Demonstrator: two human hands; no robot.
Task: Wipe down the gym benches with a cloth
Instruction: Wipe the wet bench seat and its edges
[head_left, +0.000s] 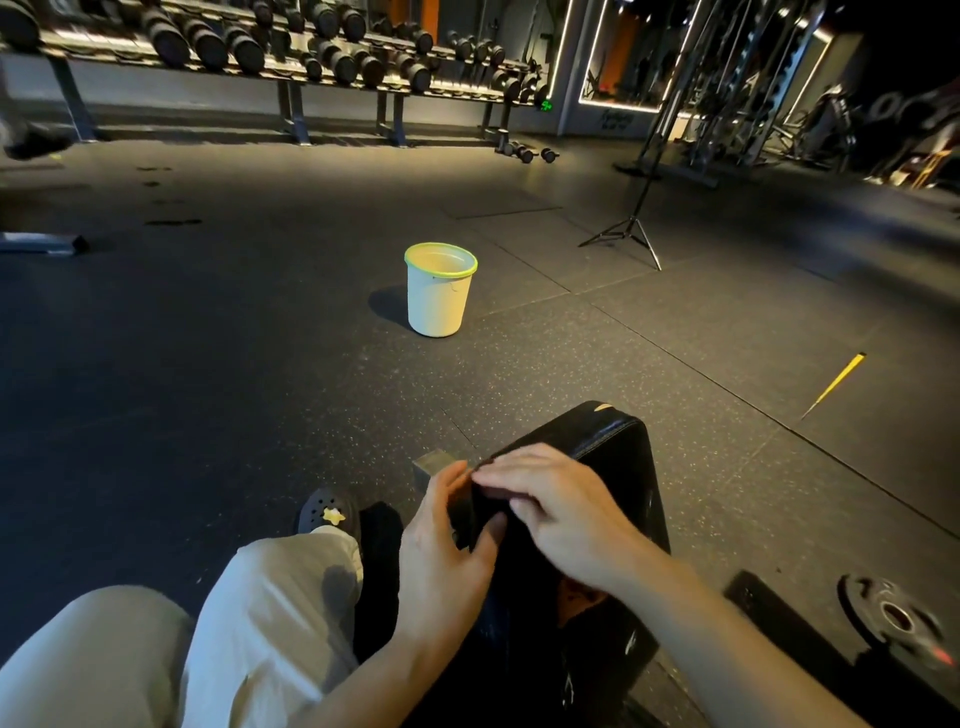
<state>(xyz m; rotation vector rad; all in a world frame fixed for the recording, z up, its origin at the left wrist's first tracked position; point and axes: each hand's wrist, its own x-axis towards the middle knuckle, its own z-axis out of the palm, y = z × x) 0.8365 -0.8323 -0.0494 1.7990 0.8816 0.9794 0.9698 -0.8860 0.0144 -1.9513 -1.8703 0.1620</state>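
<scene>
Bench (618, 467) pad sits at lower centre, black, smooth vinyl with a stitched seam along its upper edge; corners rounded, a small tear showing pale at the far corner. Cloth (480, 512) is dark, nearly the same tone as the pad, bunched at the pad's left edge; weave and exact outline too dim to tell.

Left hand (441, 545) is at the bench's left side, fingers curled, thumb closing on the dark cloth. Right hand (550, 512) lies over the bench's top edge, fingers bent and pinching the cloth's upper fold. Judgement: both hands gather or fold the cloth into a pad-sized wad before a wipe stroke; wiping of this end not clearly begun.

Bucket (439, 291), beyond the bench and well apart, stands upright on the floor: pale plastic, tapered, green rim. Probably parked there for rinsing, within reach of a few steps.

Floor (260, 364) around the bench is speckled rubber tile. Weight plate (896, 618), right of the bench, lies flat, blurred. Tripod (626, 236) stands beyond the bench, to the right of the bucket.
</scene>
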